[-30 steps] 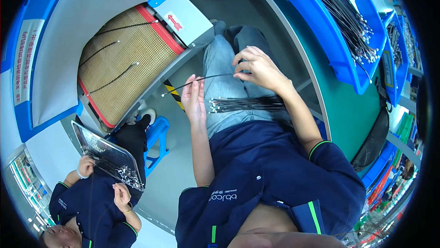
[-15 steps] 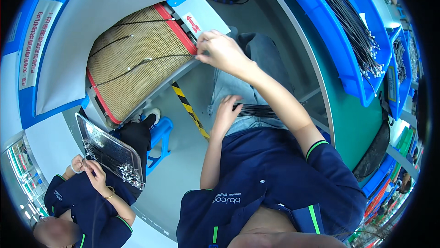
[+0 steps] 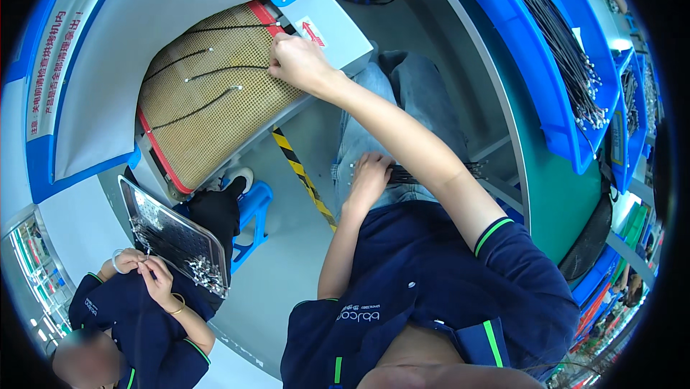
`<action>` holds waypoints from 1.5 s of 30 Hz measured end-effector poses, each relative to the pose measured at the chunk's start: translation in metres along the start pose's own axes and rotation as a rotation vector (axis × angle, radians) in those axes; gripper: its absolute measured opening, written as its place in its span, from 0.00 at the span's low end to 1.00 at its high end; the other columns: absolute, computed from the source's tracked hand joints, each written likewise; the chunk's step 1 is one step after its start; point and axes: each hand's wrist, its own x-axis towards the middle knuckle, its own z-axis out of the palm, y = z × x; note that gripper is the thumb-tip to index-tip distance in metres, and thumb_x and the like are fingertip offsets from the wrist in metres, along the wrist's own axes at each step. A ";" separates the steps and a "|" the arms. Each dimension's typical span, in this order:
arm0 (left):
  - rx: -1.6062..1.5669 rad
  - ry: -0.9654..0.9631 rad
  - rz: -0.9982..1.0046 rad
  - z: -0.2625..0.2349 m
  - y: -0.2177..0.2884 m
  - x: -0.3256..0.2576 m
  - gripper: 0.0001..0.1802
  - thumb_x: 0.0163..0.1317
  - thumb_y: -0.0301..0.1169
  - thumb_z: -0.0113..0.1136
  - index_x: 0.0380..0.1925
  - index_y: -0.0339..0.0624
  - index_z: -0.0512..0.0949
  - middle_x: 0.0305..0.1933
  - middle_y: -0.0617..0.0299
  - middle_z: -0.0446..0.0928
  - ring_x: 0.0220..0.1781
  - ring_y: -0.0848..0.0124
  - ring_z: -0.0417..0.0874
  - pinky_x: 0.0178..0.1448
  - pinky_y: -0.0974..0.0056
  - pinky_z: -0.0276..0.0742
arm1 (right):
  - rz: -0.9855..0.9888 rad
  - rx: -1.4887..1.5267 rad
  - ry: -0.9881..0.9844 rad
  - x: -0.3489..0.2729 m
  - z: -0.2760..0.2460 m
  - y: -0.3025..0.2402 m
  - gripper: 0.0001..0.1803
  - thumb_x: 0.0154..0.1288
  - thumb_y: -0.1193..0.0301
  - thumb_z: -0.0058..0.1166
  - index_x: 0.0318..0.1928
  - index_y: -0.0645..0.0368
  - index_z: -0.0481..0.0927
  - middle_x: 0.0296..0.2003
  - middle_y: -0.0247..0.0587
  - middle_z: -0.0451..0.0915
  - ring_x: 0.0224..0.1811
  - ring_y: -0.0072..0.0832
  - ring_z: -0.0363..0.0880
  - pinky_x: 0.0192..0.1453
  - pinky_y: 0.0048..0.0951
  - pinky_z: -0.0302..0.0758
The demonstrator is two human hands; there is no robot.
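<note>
My right hand (image 3: 296, 64) is closed on one end of a thin black cable (image 3: 226, 70). The rest of that cable stretches across a tan mesh conveyor belt (image 3: 223, 134), its tip pointing left. Other black cables with small silvery ends lie on the belt, one nearer (image 3: 205, 109), one farther left (image 3: 176, 65), and one by the far red edge (image 3: 233, 28). Over my lap, the fingers of my left hand (image 3: 371, 177) curl round a bundle of black cables (image 3: 413, 174). The hand hides part of the bundle.
A white and blue machine hood (image 3: 172, 1) arches over the belt. At the right, blue bins (image 3: 546, 126) of cables stand on a green table (image 3: 543, 202). At the lower left, a co-worker (image 3: 144, 317) handles small parts above a metal tray (image 3: 172, 223). A blue stool (image 3: 255, 213) stands nearby.
My right hand has moved left and farther in over the belt, carrying the cable with it. My left hand has shifted slightly right and down along the bundle, its fingers more curled.
</note>
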 end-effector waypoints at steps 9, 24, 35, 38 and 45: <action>-0.003 0.000 0.097 -0.013 0.008 0.007 0.10 0.52 0.24 0.60 0.37 0.42 0.79 0.37 0.56 0.75 0.44 0.56 0.75 0.52 0.53 0.70 | -0.009 -0.027 -0.024 -0.005 -0.005 0.000 0.10 0.50 0.66 0.63 0.29 0.59 0.83 0.35 0.43 0.78 0.39 0.41 0.80 0.41 0.41 0.76; -0.093 0.031 0.209 -0.021 -0.001 0.003 0.09 0.54 0.25 0.59 0.37 0.42 0.77 0.36 0.58 0.76 0.41 0.59 0.77 0.48 0.57 0.72 | 0.269 0.235 -0.553 -0.244 -0.119 0.083 0.15 0.60 0.61 0.58 0.39 0.61 0.82 0.37 0.50 0.82 0.41 0.45 0.81 0.45 0.40 0.74; 0.063 0.265 0.074 -0.068 -0.005 -0.013 0.11 0.59 0.30 0.59 0.42 0.42 0.79 0.38 0.56 0.75 0.44 0.58 0.76 0.50 0.56 0.70 | 0.324 0.239 -0.379 -0.252 -0.135 0.063 0.13 0.62 0.66 0.56 0.39 0.63 0.83 0.36 0.48 0.82 0.40 0.44 0.81 0.46 0.37 0.75; -0.090 0.184 -0.063 -0.078 -0.006 -0.017 0.07 0.63 0.27 0.56 0.39 0.39 0.79 0.36 0.54 0.74 0.39 0.57 0.77 0.44 0.57 0.72 | 0.304 0.237 -0.379 -0.248 -0.135 0.063 0.12 0.60 0.66 0.56 0.40 0.60 0.83 0.36 0.46 0.82 0.40 0.43 0.81 0.46 0.37 0.75; -0.190 0.171 0.036 -0.074 0.009 -0.010 0.07 0.60 0.26 0.59 0.38 0.38 0.80 0.33 0.54 0.76 0.35 0.58 0.79 0.40 0.60 0.73 | 0.075 0.240 -0.279 -0.233 -0.121 0.038 0.12 0.56 0.68 0.60 0.42 0.55 0.80 0.38 0.40 0.80 0.38 0.42 0.80 0.41 0.39 0.76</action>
